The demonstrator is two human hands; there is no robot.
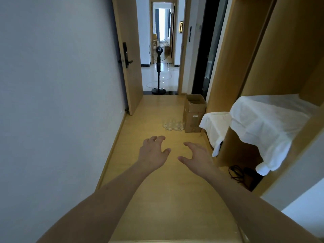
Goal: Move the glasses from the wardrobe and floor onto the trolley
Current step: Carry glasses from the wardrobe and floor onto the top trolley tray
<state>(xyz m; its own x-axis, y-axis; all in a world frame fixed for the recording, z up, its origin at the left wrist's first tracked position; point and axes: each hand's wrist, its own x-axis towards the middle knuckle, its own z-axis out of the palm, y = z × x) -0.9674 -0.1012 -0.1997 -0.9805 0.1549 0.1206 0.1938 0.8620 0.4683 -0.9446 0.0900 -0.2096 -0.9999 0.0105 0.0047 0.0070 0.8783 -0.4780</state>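
Head view: your two bare forearms stretch out over a pale, matte wood-grain floor (157, 199), both hands held in the air and grasping nothing. Your left hand (152, 152) shows its back with the fingers spread and bent like a claw; your right hand (196, 156) is turned more on edge, thumb apart from loosely curved fingers. Neither touches anything.

Ahead of your hands, well apart from them, a small cluster of clear glasses (173, 125) stands on the floor — rounded and transparent, so faint against the boards that you cannot count them or make out their exact shape. They sit just beside a tall brown cardboard box (193, 114) with its top flaps open; its contents are hidden from this angle.

On your right, the light-wood wardrobe (273, 55) stands open, its upper part and far side cut off by the frame. A crumpled white cloth (266, 123) drapes over a shelf and hangs past its edge, hiding whatever surface lies beneath. Below it, in shadow, a tangle of black cord (236, 172) lies half concealed.

On your left runs a smooth, plain grey wall (52, 102). A wooden door (128, 55) with a black handle lock stands open beyond it, and a black pedestal fan (159, 67) stands on glossy tiles in the bright, washed-out corridor past the threshold — details there are hard to read.
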